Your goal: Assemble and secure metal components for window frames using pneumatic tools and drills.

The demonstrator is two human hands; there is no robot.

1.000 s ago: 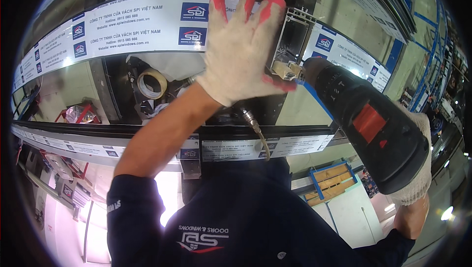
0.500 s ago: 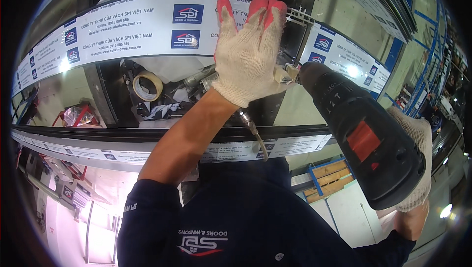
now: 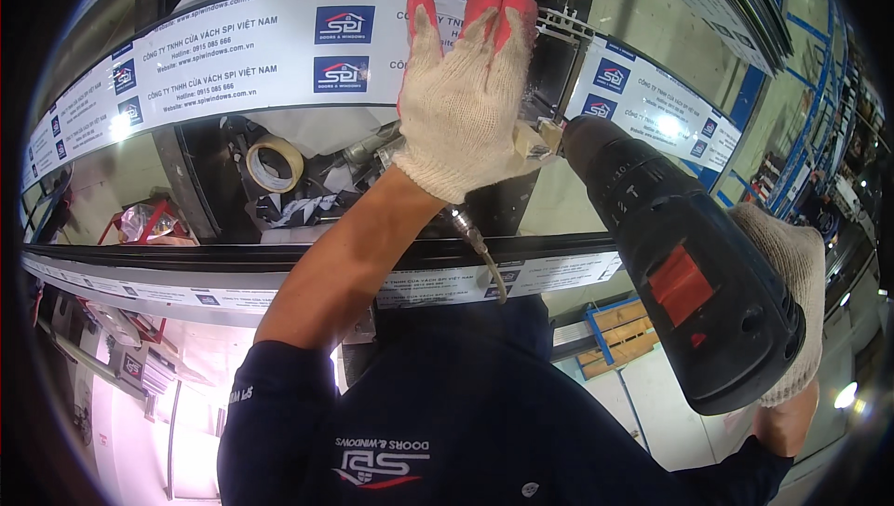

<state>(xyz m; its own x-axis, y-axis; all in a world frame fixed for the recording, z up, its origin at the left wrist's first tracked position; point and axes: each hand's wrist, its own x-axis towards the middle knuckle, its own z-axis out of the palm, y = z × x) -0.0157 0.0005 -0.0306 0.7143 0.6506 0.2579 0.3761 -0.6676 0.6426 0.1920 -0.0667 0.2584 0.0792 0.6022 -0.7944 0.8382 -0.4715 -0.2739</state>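
Observation:
My left hand (image 3: 463,101), in a cream knit glove with red-coated fingertips, lies with its fingers stretched out over a long profile (image 3: 223,57) covered in white printed film. A small cream block (image 3: 533,141) sits at the thumb side of that hand; whether the thumb grips it is hidden. My right hand (image 3: 792,269), gloved too, is closed around a black and red cordless drill (image 3: 684,255), its handle mostly hidden behind the body. The drill's chuck points at the block, close beside the profile's end. Its bit is barely visible.
Another film-covered profile (image 3: 638,115) extends to the right. Below the left hand lie a roll of tape (image 3: 275,164) and a metal nozzle (image 3: 475,238). A dark-edged long profile (image 3: 186,259) crosses in front of my body. More profiles (image 3: 708,3) are stacked at upper right.
The drill's rear end has dropped slightly toward the lower edge, with my right hand along with it. My left hand and the profile appear slightly further left.

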